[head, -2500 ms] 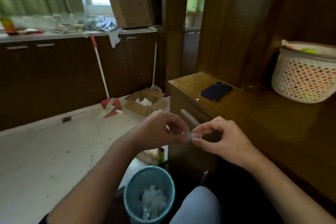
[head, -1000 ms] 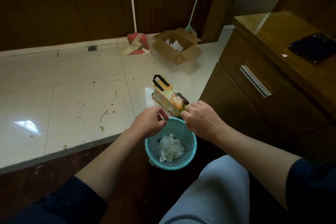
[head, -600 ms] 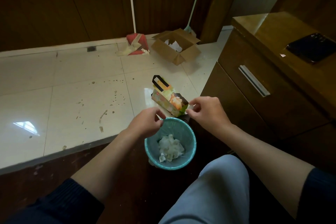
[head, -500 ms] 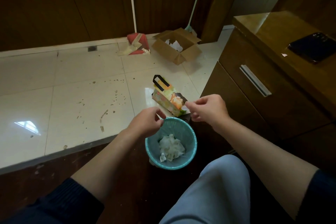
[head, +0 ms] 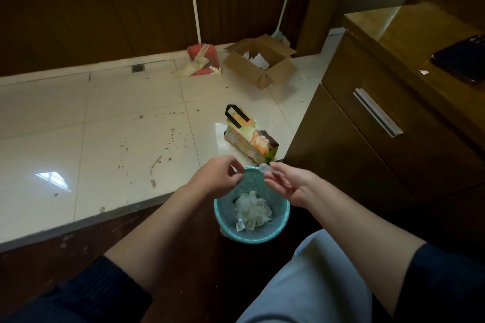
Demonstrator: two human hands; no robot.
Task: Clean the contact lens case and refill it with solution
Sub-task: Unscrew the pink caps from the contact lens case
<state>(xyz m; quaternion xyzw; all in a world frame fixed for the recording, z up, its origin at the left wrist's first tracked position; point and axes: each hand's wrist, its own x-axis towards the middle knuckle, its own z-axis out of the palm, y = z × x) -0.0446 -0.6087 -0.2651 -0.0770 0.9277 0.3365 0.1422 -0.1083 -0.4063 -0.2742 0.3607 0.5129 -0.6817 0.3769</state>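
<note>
Tissue [head: 252, 211] lies crumpled in the teal bin [head: 223, 220]; above its rim the right hand [head: 290, 183] pinches the clear lens case [head: 265, 168]; the left hand [head: 217, 178] is curled narrow, its contents unclear.

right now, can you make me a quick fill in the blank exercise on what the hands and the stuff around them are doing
1. Both hands are held over a teal ____ with crumpled white tissue inside.
2. The small clear contact lens case is pinched in the ____ hand.
3. The black phone lies on top of the wooden ____.
4. The open cardboard box sits on the tiled ____.

Missing words: bin; right; cabinet; floor
</note>
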